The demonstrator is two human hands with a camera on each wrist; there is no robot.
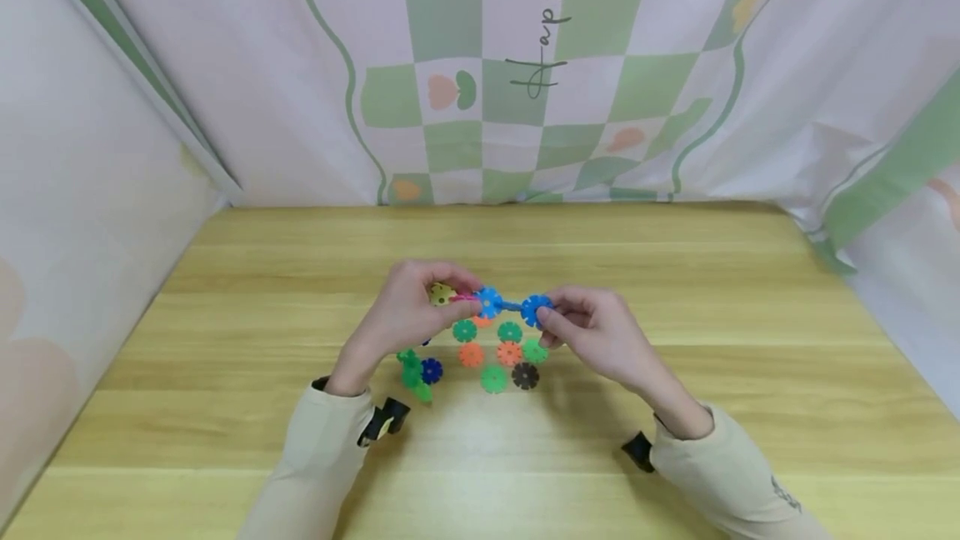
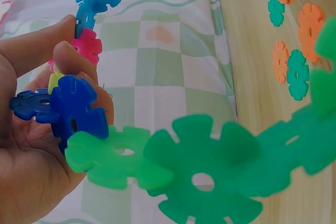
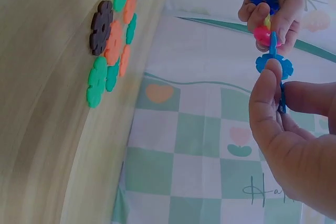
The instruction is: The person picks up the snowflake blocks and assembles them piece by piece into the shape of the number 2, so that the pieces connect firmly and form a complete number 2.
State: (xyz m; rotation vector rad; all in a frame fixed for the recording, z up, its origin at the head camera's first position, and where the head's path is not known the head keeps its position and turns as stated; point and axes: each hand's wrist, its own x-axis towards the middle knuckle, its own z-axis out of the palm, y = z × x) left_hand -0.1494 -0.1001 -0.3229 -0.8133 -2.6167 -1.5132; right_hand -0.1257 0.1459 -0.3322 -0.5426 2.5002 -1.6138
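A chain of slotted plastic snowflake discs stretches between the two hands, raised over the table. My left hand (image 1: 416,307) pinches it near a light blue disc (image 1: 487,302) and a pink disc (image 2: 88,45). At the chain's right end, my right hand (image 1: 600,327) grips a blue disc (image 1: 536,310) between thumb and fingers. Beyond the left palm the chain runs on through a dark blue disc (image 2: 79,106), a light green disc (image 2: 115,157) and a green disc (image 2: 205,169). A yellow disc (image 1: 441,294) is partly hidden by the left fingers.
Loose discs lie on the wooden table (image 1: 225,315) below the hands, among them an orange disc (image 1: 471,354), a black disc (image 1: 526,375) and a light green disc (image 1: 493,378). A checked curtain (image 1: 450,40) hangs along the back edge.
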